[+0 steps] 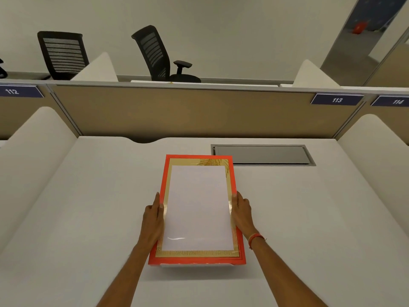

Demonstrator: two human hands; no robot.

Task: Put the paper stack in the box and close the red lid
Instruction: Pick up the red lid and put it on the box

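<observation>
A flat red lid with a gold inner border and a glossy clear window lies lengthwise at the middle of the white desk. A white paper stack shows inside the border. Under the lid's near edge a thin pale strip of the box peeks out, and a shadow lies on the desk below it. My left hand grips the lid's left side. My right hand, with a red thread on the wrist, grips the right side. The rest of the box is hidden by the lid.
A grey recessed cable hatch sits in the desk just right of the lid's far end. A tan partition closes the back, and white dividers stand at both sides. Two black office chairs are beyond the partition.
</observation>
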